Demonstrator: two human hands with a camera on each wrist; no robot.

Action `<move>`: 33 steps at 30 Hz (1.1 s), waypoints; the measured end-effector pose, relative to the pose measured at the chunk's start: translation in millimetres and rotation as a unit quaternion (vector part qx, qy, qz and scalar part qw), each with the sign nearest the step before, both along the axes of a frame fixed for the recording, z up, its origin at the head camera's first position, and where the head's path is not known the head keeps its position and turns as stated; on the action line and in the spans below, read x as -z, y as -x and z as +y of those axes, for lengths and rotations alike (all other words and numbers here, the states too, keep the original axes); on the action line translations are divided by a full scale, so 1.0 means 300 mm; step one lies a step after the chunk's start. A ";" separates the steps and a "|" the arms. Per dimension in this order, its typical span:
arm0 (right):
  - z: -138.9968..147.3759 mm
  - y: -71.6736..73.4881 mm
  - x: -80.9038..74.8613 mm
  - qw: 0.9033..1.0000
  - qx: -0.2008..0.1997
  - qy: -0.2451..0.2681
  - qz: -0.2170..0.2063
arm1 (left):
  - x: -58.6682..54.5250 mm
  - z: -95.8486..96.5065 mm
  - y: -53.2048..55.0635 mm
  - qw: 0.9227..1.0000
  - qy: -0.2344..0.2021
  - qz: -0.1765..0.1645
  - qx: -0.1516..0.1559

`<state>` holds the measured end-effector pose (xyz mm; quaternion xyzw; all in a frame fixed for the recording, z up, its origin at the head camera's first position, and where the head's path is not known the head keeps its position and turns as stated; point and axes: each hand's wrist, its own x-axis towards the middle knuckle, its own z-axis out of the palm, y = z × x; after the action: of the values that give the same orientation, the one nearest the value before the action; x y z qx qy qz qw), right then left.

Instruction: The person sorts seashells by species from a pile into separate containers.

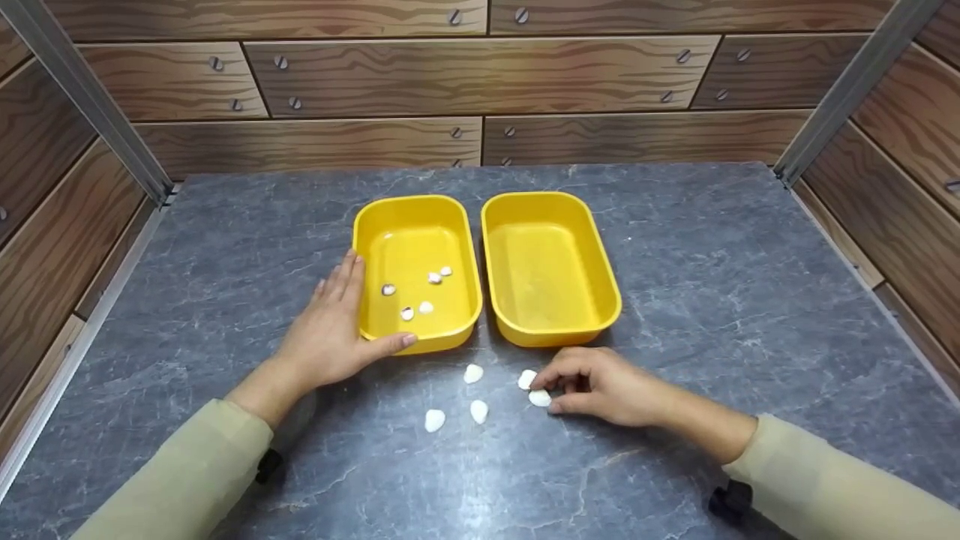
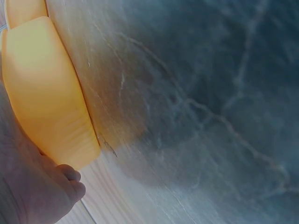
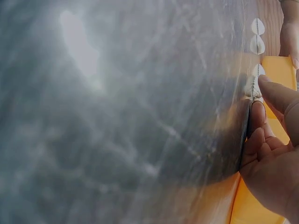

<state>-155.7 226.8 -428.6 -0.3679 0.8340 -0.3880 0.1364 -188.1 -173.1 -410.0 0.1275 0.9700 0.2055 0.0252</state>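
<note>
My left hand [image 1: 326, 334] rests against the left yellow tray [image 1: 469, 330], fingers straight along its left side and thumb on the front rim. Inside that tray lie several small snail-like shells [image 1: 434, 278], white with dark marks. At the front of the right yellow tray [image 1: 551, 331], my right hand [image 1: 604, 386] pinches a white seashell [image 1: 539, 398] between thumb and curled index finger, low at the tabletop. Right beside it is another white shell [image 1: 526, 379]. In the right wrist view, the fingertips [image 3: 264, 79] touch the pinched shell [image 3: 251, 88].
Three more white shells lie to the left of my right hand: one shell [image 1: 473, 373] near the trays, one shell [image 1: 479, 412] closer in, and one shell [image 1: 435, 421] farther left. Wood-patterned panels [image 1: 480, 75] wall in the grey marbled table [image 1: 712, 300].
</note>
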 end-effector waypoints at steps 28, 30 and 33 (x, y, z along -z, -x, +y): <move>-0.012 -0.002 0.001 1.000 0.010 -0.025 0.014 | 0.003 -0.003 0.001 1.000 -0.001 -0.002 -0.001; -0.011 -0.002 0.004 1.000 0.009 -0.019 0.015 | 0.003 -0.003 0.001 1.000 -0.001 -0.003 -0.001; -0.010 -0.004 0.008 1.000 0.006 -0.006 0.015 | 0.003 -0.004 0.000 1.000 0.000 -0.004 -0.001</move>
<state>-154.6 223.8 -431.1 -0.3677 0.8405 -0.3783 0.1234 -188.0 -174.2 -410.9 0.1257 0.9700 0.2061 0.0285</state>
